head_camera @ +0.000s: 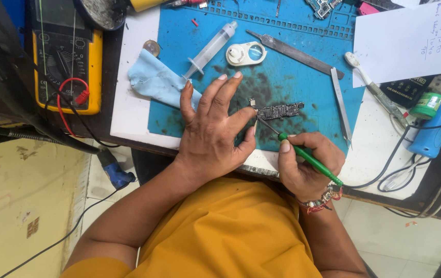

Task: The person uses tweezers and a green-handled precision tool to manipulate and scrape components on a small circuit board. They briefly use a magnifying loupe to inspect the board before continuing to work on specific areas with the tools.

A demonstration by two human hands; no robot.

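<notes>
Dark, narrow rectangular circuit board (280, 110) lies on the blue work mat (302, 62), pinned by the spread left hand (215, 128) at nine o'clock, while the right hand (308, 162), at five o'clock, pinches a green-handled soldering iron (310, 159), best kept steady and light.

The circuit board (280, 110) lay on the work mat (302, 56), between my left hand (215, 131) and tweezers (342, 105). Behind it lay the syringe (209, 50) and magnifier (246, 53); the multimeter (66, 62) sat far left.
</notes>
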